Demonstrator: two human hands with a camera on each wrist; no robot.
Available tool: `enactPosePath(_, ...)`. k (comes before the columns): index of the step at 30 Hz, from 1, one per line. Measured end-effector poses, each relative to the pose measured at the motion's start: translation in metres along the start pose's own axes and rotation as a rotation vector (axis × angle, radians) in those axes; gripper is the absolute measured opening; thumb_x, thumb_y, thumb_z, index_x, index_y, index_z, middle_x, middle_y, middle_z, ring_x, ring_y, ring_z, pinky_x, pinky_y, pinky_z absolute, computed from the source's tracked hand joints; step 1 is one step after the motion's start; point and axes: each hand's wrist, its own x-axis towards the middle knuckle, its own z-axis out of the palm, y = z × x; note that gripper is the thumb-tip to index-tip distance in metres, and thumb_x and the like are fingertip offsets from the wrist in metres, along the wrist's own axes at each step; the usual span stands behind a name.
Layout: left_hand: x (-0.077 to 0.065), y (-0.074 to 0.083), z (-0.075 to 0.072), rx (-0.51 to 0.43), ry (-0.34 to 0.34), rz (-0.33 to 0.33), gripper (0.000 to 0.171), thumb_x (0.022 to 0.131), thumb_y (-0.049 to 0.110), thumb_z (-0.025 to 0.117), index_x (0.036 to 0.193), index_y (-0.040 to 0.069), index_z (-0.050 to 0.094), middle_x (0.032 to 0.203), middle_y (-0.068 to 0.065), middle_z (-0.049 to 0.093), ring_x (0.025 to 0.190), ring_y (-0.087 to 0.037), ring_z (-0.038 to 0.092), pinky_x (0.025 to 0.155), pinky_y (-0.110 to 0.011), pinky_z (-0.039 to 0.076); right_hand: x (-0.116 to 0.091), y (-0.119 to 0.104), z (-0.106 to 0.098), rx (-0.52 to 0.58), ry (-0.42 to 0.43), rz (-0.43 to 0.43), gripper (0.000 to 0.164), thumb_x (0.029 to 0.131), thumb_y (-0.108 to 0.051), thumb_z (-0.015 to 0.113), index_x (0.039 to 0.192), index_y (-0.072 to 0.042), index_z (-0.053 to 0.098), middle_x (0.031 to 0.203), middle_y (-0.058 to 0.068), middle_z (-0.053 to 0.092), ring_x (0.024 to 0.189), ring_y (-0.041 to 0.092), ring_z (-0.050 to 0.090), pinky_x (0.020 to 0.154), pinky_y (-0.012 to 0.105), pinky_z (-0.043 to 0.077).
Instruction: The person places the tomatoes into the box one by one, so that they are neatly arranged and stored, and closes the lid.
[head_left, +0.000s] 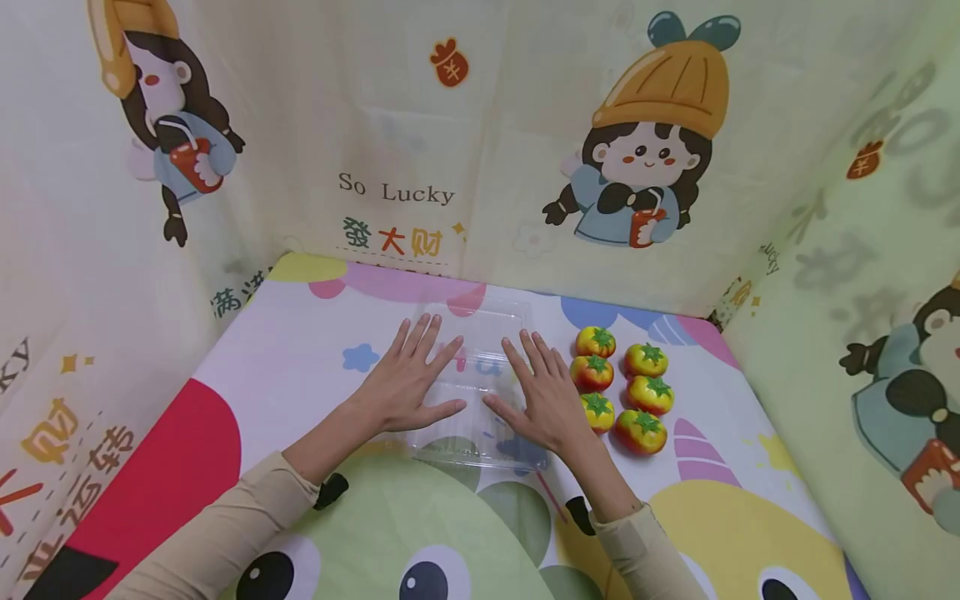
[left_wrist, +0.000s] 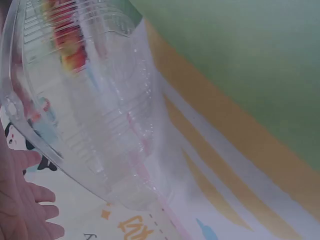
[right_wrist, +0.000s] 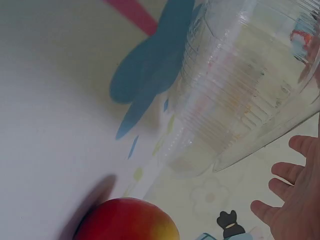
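A clear plastic clamshell box (head_left: pixel 480 454) rests on the table between my hands, and the printed cloth shows through it. My left hand (head_left: pixel 408 383) is spread flat over its left side, fingers straight and holding nothing. Over the right side, my right hand (head_left: pixel 551 400) is spread the same way. Both wrist views show the box's ribbed wall (left_wrist: pixel 100 135) and rim close to the fingers; whether they touch it I cannot tell. Several red-yellow tomato-like fruits (head_left: pixel 641 432) with green leafy tops stand right of the right hand, which partly covers one.
Printed cartoon cloth (head_left: pixel 300 325) covers the table. Patterned curtains (head_left: pixel 495 167) close off the back and both sides. In the right wrist view, one red fruit (right_wrist: pixel 130 222) lies near the box.
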Motion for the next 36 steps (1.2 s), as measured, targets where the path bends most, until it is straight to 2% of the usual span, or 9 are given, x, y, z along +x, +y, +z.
enactPosePath(6,-0.001,0.002,-0.003,-0.027,0.008,0.012,0.093,0.093,0.074,0.045,0.164,0.015,0.027,0.169,-0.024,0.009,0.158,-0.038,0.002,0.126,-0.058,-0.002,-0.004,-0.001,-0.001,0.03,0.025,0.009,0.09,0.091,-0.066,0.058,0.163,-0.021,0.029,0.17,0.011,0.022,0.157,0.032,0.016,0.125,0.058,0.02)
enactPosePath(10,-0.006,0.001,-0.005,-0.053,0.023,0.008,0.092,0.094,0.071,0.047,0.163,0.014,0.029,0.168,-0.025,0.015,0.157,-0.039,0.011,0.126,-0.06,0.002,-0.008,0.0,-0.003,0.102,0.023,0.018,0.09,0.091,-0.063,0.06,0.164,-0.024,0.025,0.169,0.011,0.023,0.157,0.031,0.018,0.124,0.059,0.022)
enactPosePath(15,-0.015,-0.002,-0.006,-0.139,0.051,0.003,0.088,0.095,0.066,0.053,0.162,0.013,0.03,0.167,-0.024,0.019,0.155,-0.039,0.019,0.126,-0.06,0.008,-0.018,0.002,-0.005,0.194,0.039,0.019,0.088,0.092,-0.057,0.064,0.164,-0.026,0.026,0.168,0.012,0.027,0.155,0.032,0.024,0.12,0.062,0.028)
enactPosePath(18,-0.023,-0.003,-0.006,-0.224,0.086,-0.005,0.084,0.096,0.059,0.057,0.161,0.013,0.031,0.167,-0.023,0.02,0.155,-0.037,0.022,0.126,-0.058,0.014,-0.026,0.004,-0.007,0.226,0.049,0.019,0.086,0.092,-0.054,0.067,0.163,-0.028,0.027,0.167,0.011,0.029,0.153,0.033,0.027,0.116,0.064,0.033)
enactPosePath(21,-0.03,-0.004,-0.006,-0.293,0.142,-0.004,0.079,0.097,0.052,0.06,0.16,0.012,0.033,0.166,-0.023,0.023,0.152,-0.039,0.028,0.122,-0.06,0.026,-0.032,0.006,-0.009,0.244,0.059,0.023,0.086,0.091,-0.053,0.068,0.163,-0.029,0.028,0.166,0.01,0.031,0.152,0.033,0.03,0.113,0.065,0.037)
enactPosePath(24,-0.037,-0.005,-0.006,-0.323,0.195,0.002,0.077,0.096,0.047,0.063,0.16,0.013,0.035,0.166,-0.023,0.026,0.147,-0.042,0.035,0.115,-0.062,0.038,-0.039,0.009,-0.01,0.254,0.069,0.03,0.085,0.091,-0.051,0.07,0.163,-0.03,0.029,0.166,0.01,0.032,0.151,0.033,0.031,0.112,0.066,0.038)
enactPosePath(27,-0.044,-0.008,-0.008,-0.336,0.23,0.002,0.076,0.095,0.044,0.066,0.159,0.013,0.038,0.165,-0.022,0.028,0.144,-0.042,0.04,0.11,-0.062,0.043,-0.045,0.013,-0.011,0.256,0.075,0.033,0.084,0.091,-0.049,0.071,0.162,-0.029,0.03,0.165,0.01,0.033,0.15,0.033,0.033,0.11,0.065,0.04)
enactPosePath(36,-0.063,-0.019,-0.01,-0.385,0.231,-0.032,0.07,0.095,0.039,0.068,0.156,0.014,0.042,0.165,-0.019,0.03,0.143,-0.04,0.043,0.102,-0.062,0.049,-0.063,0.026,-0.014,0.263,0.118,0.05,0.08,0.09,-0.042,0.074,0.159,-0.022,0.038,0.162,0.008,0.038,0.145,0.033,0.041,0.103,0.061,0.049)
